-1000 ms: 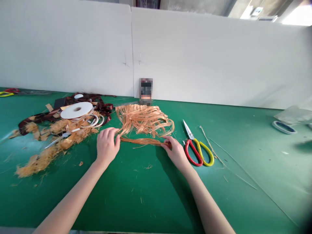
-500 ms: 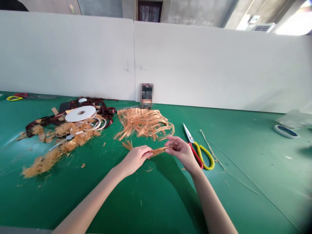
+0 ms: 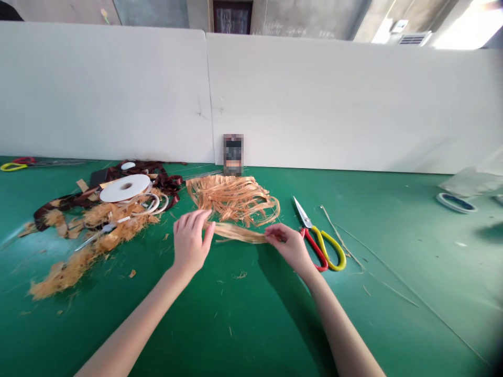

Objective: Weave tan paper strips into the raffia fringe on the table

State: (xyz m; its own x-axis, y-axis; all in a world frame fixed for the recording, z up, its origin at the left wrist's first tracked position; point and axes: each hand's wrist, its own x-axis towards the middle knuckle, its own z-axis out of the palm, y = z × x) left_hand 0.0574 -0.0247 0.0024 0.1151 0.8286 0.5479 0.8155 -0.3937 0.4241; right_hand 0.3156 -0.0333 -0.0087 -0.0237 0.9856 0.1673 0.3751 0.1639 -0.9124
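Observation:
A bundle of tan raffia-like strands (image 3: 238,233) stretches between my two hands just above the green table. My right hand (image 3: 288,244) pinches its right end between thumb and fingers. At the left end, my left hand (image 3: 190,241) has its fingers stretched out and the thumb apart; the strand tips lie at the gap between them. Behind the bundle lies a fringe of the same tan strands (image 3: 236,199), flat on the table. Scissors with one red and one yellow handle (image 3: 333,251) rest just right of my right hand, blades pointing away.
On the left is a heap with a white spool (image 3: 126,188), dark brown ribbon (image 3: 171,183) and frayed tan scraps (image 3: 66,269). A blurred-out upright object (image 3: 233,155) stands by the white partition (image 3: 334,99). A tape roll (image 3: 456,203) and thin wires (image 3: 393,275) lie right.
My left hand has moved left along the strands to their left end, and its fingers have spread. The right hand keeps its pinch. The view has shifted slightly.

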